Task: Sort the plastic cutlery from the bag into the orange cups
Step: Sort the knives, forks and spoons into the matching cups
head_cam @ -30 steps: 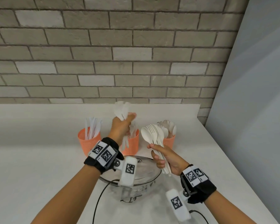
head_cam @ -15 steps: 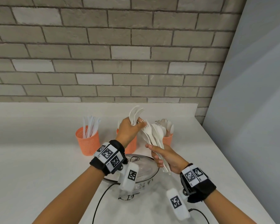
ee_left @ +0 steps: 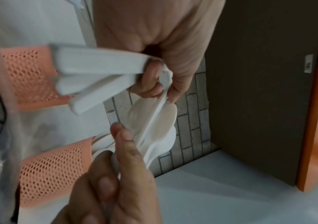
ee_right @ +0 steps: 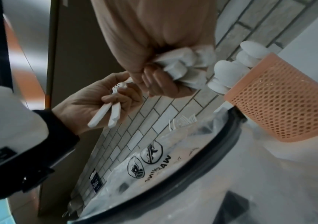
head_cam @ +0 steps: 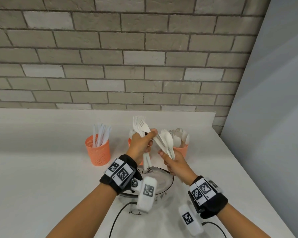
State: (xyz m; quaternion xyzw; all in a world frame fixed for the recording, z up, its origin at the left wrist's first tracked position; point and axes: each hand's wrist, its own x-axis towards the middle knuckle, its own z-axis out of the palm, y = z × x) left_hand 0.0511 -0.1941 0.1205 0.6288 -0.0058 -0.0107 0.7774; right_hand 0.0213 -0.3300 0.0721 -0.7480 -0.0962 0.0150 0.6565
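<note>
My left hand grips a few white plastic forks, tines up, and its fingertips pinch a piece in the bundle beside it. My right hand grips that bundle of white spoons and forks by the handles. Both hands hover over the clear cutlery bag lying in a glass bowl. Three orange mesh cups stand behind. The left cup holds knives, the middle cup, mostly hidden by my left hand, holds forks, and the right cup holds spoons.
The white counter ends at a brick wall behind the cups and a grey panel on the right. Black cables trail from the wrist cameras across the counter's near part.
My left hand came down from above the middle cup to the right hand's bundle and now holds forks fanned upward. The right hand stayed nearly still with its bundle.
</note>
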